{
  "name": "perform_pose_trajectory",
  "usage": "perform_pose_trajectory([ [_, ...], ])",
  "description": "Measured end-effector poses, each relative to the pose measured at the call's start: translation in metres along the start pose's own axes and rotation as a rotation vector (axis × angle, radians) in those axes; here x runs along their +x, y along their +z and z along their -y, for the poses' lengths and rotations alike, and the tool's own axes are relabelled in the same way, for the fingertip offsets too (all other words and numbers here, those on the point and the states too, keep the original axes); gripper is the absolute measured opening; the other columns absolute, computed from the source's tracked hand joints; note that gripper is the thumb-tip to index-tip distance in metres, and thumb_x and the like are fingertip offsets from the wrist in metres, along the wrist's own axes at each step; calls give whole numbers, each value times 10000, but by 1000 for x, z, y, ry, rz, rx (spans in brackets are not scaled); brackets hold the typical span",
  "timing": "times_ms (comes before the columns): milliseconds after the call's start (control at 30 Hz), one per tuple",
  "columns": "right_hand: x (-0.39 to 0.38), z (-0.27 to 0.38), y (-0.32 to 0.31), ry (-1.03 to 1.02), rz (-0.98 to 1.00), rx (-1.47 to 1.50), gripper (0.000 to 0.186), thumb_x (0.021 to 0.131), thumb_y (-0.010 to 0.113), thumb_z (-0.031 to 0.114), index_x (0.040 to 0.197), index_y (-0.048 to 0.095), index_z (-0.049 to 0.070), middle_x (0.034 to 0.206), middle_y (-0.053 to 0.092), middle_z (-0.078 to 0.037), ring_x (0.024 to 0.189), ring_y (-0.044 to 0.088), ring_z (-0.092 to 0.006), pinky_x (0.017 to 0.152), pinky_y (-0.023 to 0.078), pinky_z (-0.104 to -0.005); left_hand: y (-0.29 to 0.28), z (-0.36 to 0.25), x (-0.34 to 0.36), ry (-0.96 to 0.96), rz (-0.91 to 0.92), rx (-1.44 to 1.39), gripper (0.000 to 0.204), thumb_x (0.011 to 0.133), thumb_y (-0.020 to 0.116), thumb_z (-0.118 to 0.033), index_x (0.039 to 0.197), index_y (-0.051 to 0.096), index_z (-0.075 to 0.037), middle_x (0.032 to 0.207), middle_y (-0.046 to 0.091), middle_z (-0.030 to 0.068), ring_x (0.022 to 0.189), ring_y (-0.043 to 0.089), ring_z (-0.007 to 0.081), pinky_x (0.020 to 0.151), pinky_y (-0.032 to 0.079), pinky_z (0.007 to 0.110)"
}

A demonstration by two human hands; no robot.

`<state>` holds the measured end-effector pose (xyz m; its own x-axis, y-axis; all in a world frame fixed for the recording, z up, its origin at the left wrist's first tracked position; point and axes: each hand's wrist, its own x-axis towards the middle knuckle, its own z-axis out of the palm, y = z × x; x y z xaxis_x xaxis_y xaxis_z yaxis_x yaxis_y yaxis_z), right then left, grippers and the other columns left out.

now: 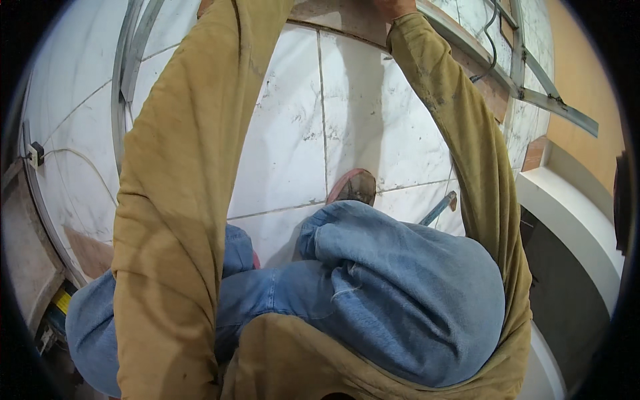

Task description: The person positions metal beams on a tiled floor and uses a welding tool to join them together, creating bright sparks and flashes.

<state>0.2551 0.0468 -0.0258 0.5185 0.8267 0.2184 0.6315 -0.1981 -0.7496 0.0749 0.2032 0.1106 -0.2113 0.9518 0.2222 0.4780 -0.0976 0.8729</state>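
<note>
Both my arms reach forward in mustard-brown sleeves over a white tiled floor (pixel 287 127). Only a small part of my right hand (pixel 397 7) shows at the top edge, beside a brown wooden board (pixel 340 20). Its fingers are cut off, so I cannot tell whether it grips the board. The left sleeve (pixel 180 160) runs out past the top edge, and my left hand lies outside the picture.
Metal framing (pixel 520 67) stands at the upper right, with a bent metal strip (pixel 127 73) at the upper left. A narrow blue-grey tool (pixel 438 208) lies by my right knee. White curved panel (pixel 573 220) is at right; a socket (pixel 35 155) with cable at left.
</note>
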Motion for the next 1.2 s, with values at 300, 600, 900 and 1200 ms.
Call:
perform_pose_trajectory([
  [300, 2, 23, -8, -107, 49, 23, 363, 805, 818, 172, 1144, 735, 70, 1056, 754, -134, 1014, 720, -237, 905, 549, -353, 8, 8, 3, -10, 109, -32, 1211, 701, 793, -520, 1460, 179, 197, 1497, 274, 411, 1431, 266, 505, 1211, 195, 527],
  [600, -7, 29, -10, 58, 113, 78, 348, 856, 769, 15, 1200, 711, 14, 1065, 732, -46, 968, 627, -94, 883, 502, -262, -5, 5, -7, -157, 327, -47, 1253, 745, 726, -603, 1521, 89, 147, 1588, 112, 377, 1503, 114, 481, 1238, 95, 521],
  [900, -4, 31, -7, 84, 103, 142, 359, 840, 794, 15, 1189, 712, -8, 1039, 730, -41, 943, 623, -95, 857, 505, -257, -5, 5, -3, -114, 267, -36, 1182, 753, 725, -580, 1508, 166, 137, 1558, 213, 369, 1490, 184, 464, 1234, 138, 516],
  [1200, -7, 28, -12, 99, 96, 105, 404, 806, 837, 79, 1176, 706, -15, 1043, 734, -74, 957, 642, -127, 879, 516, -281, -26, -3, -2, -57, 234, -91, 1084, 695, 795, -524, 1424, 321, 123, 1388, 459, 306, 1279, 465, 431, 1133, 331, 502],
])
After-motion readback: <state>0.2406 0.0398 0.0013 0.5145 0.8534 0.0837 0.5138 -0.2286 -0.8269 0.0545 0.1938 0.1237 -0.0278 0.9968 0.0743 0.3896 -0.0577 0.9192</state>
